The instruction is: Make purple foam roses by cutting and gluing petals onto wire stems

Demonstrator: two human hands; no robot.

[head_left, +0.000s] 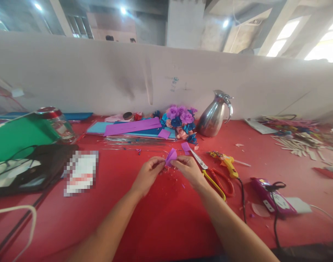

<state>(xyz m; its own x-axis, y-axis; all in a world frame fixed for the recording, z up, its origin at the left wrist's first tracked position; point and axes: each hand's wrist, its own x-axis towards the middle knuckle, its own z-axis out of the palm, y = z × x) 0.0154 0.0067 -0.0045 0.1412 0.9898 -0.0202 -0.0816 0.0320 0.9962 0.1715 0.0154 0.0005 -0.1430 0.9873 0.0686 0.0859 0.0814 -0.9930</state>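
Observation:
Between my two hands, a small folded piece of purple paper is held above the red table. My left hand pinches its lower left edge, and my right hand pinches its right side. Just beyond my right hand lies another small purple piece, touching the tips of the scissors, which have one red and one yellow handle. Tiny paper scraps lie on the table under my hands. Thin wires and purple paper strips on blue sheets lie farther back.
Paper flowers and a metal jug stand by the wall. A yellow glue gun and a purple power strip with cables lie at right. At left are a lidded glass jar and a black bag.

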